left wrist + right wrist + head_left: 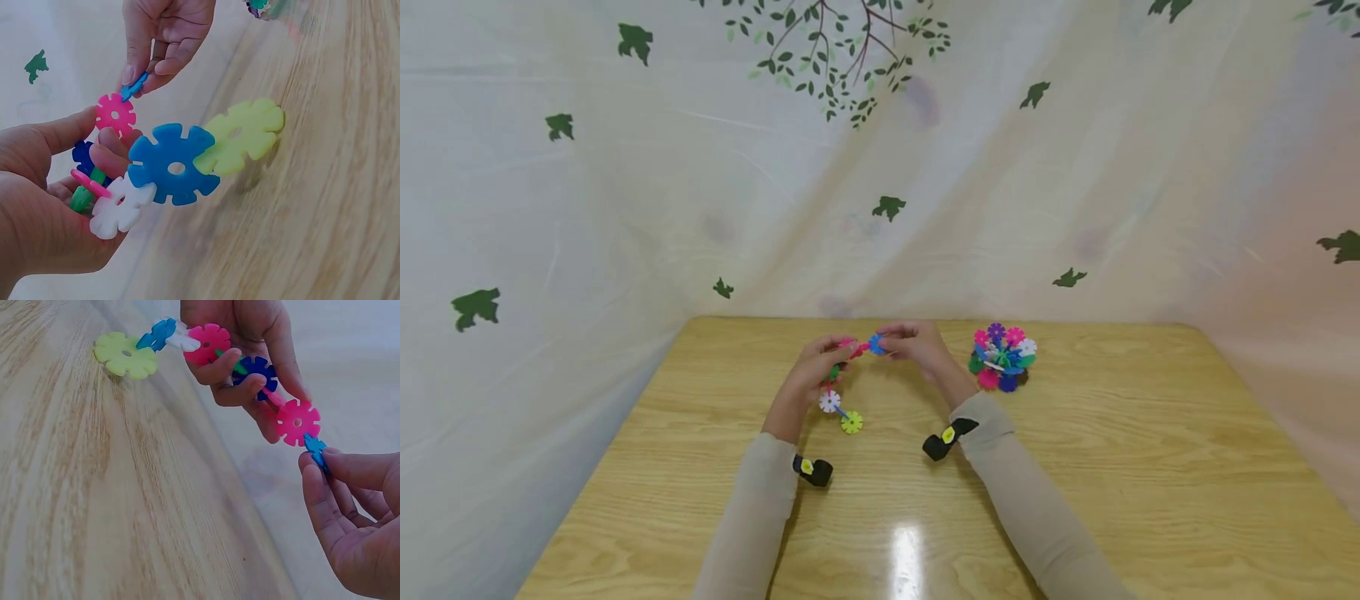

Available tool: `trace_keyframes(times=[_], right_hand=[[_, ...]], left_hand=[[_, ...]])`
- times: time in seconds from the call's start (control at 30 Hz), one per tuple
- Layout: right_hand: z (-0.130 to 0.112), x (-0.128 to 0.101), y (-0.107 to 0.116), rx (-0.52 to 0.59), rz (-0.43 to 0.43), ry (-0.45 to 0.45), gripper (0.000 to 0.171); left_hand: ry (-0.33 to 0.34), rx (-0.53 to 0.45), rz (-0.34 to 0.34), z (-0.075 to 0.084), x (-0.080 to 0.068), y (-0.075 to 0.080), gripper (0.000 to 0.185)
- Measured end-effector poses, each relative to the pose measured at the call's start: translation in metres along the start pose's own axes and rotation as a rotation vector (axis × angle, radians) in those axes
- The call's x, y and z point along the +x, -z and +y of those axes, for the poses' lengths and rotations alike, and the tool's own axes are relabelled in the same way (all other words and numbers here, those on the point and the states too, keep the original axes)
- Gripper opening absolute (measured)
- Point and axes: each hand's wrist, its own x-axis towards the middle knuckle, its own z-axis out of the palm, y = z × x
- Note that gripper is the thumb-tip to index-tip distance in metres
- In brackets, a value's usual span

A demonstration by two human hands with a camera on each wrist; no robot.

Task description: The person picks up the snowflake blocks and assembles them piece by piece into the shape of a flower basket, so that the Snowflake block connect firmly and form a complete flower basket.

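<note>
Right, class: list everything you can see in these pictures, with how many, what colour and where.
chain of snowflake discs: one, pink, blue, white, yellow, green, held above the table
small blue disc: one, at the pink end of the chain
ball of discs: one, multicoloured, on the table's right
table: one, light wood
backdrop cloth: one, white, green leaves
wrist cameras: two, black
left hand: holds the chain
right hand: pinches the small blue disc

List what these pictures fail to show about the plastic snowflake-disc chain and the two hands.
- Head view: the joint where the small blue disc meets the chain is too small.
- Left wrist view: green piece largely hidden by left hand.
- Right wrist view: right hand cut off by the edge.
</note>
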Motion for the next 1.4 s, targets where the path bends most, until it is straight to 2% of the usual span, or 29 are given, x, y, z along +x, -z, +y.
trace_keyframes(times=[0.3, 0.63, 0.87, 1.17, 1.3, 1.4], right_hand=[[0.003, -0.001, -0.002, 0.055, 0.01, 0.012, 0.03], [0.003, 0.0, 0.0, 0.038, 0.013, 0.005, 0.029], [0.005, 0.0, -0.001, 0.029, 0.015, 0.036, 0.027], [0.005, -0.001, -0.009, 0.144, 0.075, 0.071, 0.028], [0.004, -0.001, -0.011, 0.148, 0.084, 0.087, 0.027], [0.005, 0.0, -0.011, 0.134, 0.075, 0.068, 0.027]], left_hand=[[0.005, -0.012, -0.009, -0.003, 0.003, 0.002, 0.049], [-0.01, -0.011, 0.004, 0.001, -0.001, -0.003, 0.045], [-0.025, 0.004, 0.022, 0.002, -0.003, -0.003, 0.044], [-0.009, 0.004, 0.07, 0.003, -0.001, -0.005, 0.037], [-0.005, 0.001, 0.083, 0.005, -0.003, -0.007, 0.035], [0.004, -0.01, 0.078, 0.005, -0.003, -0.006, 0.036]])
